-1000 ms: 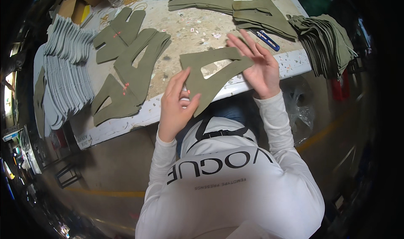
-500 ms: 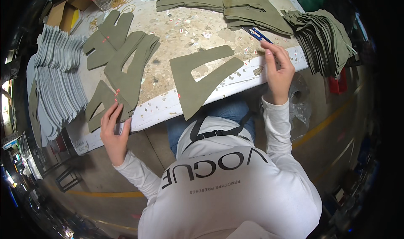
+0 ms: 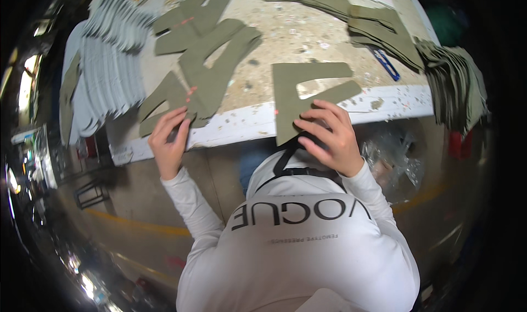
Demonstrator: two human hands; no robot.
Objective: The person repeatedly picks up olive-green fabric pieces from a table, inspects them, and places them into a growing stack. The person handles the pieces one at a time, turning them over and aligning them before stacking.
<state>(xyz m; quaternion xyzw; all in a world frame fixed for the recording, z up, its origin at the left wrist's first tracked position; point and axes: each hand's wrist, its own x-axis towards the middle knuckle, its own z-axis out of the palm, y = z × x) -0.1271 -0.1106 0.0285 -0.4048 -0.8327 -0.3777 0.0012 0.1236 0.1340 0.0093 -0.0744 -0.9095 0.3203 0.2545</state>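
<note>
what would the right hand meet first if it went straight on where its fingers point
The green piece: the fingertips of the right hand overlap its lower part in view. Whether they touch it or hover just above is hard to tell.

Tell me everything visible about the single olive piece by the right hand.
The olive piece looks like matte fabric, cut with a broad left side and two prongs pointing right around an open notch. A small reddish mark sits at its left edge. It lies flat on the table, its tapered lower tip past the front edge. The right hand's fingertips appear to rest on it.
</note>
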